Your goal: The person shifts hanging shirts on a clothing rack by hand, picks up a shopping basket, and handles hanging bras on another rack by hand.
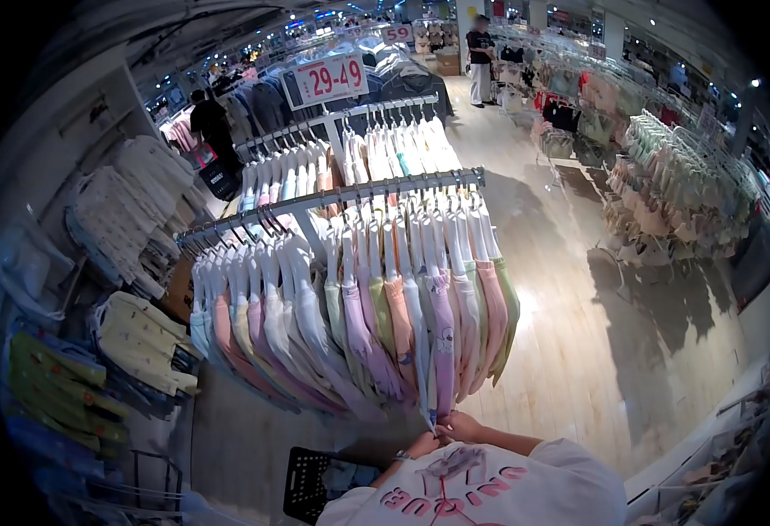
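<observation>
A metal rack (363, 188) holds a row of pastel garments on white hangers just ahead of me. Low at the front of the row, my left hand (422, 445) and my right hand (461, 427) are close together, fingers closed at the bottom end of a hanging garment. A lilac garment (443, 337) with a small print hangs directly above them, beside a pale blue-grey one (425, 351). Which of the two is pinched is hard to make out, since the fingers cover its end. My left wrist wears a band or watch.
A black basket (301, 491) with blue-grey cloth in it is beside my left arm. Clothes (144, 342) line the left wall. A second rack row stands behind, under a 29-49 sign (328, 79). Underwear racks (674, 184) stand right of the wooden aisle (534, 289). Two people stand farther back.
</observation>
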Action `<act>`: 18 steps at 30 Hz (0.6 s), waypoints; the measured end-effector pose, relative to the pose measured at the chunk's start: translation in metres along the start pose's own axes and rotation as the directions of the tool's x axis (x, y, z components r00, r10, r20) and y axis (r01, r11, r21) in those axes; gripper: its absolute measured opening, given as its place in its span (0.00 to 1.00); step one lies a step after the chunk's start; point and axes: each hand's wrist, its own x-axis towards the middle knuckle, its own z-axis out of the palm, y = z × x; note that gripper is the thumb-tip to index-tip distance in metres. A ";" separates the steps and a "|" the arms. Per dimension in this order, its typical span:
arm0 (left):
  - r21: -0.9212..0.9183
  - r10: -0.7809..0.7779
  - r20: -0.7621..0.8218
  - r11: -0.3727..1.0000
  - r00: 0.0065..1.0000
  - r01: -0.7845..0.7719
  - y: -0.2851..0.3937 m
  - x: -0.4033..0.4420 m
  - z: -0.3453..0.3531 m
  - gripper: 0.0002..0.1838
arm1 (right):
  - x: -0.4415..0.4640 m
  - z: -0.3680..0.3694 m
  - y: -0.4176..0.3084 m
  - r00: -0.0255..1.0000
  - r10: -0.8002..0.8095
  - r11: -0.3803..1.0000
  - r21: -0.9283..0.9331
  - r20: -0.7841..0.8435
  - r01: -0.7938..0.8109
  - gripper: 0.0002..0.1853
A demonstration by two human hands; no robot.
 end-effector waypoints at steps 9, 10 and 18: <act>0.122 -0.095 0.129 0.989 0.987 0.079 0.024 0.015 0.000 0.12 | -0.011 0.004 0.017 0.987 -0.046 0.999 -0.029 -0.152 0.043 0.13; 0.118 -0.087 0.117 0.990 0.989 0.073 0.018 0.018 0.001 0.12 | -0.012 0.004 0.019 0.987 -0.027 0.999 -0.026 -0.158 0.023 0.12; 0.269 -0.380 0.005 0.891 0.925 0.365 0.002 0.008 -0.019 0.16 | -0.018 0.000 0.022 0.975 0.139 0.985 -0.074 -0.174 -0.153 0.11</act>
